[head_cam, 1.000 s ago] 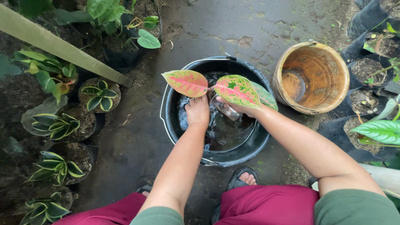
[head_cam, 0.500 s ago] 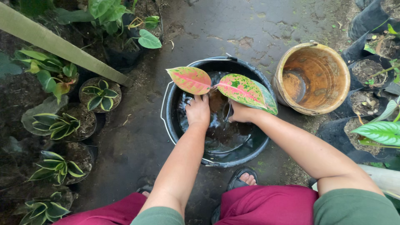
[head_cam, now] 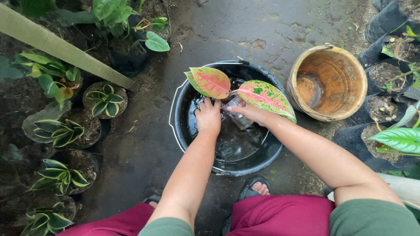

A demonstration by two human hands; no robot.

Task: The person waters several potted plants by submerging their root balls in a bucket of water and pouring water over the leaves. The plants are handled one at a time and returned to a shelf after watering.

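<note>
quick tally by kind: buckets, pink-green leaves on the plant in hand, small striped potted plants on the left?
Buckets: 2, a black bucket and an orange bucket
Pink-green leaves: 2, a left leaf and a right leaf
Striped potted plants on the left: 4 ()
Total: 8

Soft daylight is falling evenly from above, making no hard shadows. The wet ground is shining a little. The water in the black bucket is glinting. Everything is looking sharp, edges bending slightly.
</note>
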